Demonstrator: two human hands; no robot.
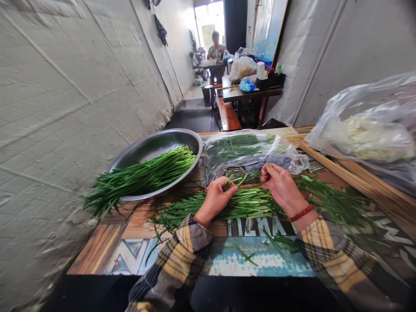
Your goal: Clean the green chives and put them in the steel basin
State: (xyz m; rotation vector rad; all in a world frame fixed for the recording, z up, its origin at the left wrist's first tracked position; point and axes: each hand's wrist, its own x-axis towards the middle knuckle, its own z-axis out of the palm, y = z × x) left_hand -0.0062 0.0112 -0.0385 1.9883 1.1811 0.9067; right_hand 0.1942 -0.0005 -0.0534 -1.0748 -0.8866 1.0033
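The left hand pinches a few thin green stems; a light grip should limit bruising. The right hand has its fingertips together, contents indiscernible. The long-stemmed green pile runs from nine to three o'clock past the left hand.

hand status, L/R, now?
Left hand: closed, holding a few green stalks.
Right hand: closed in a pinch; can't tell whether it holds anything.
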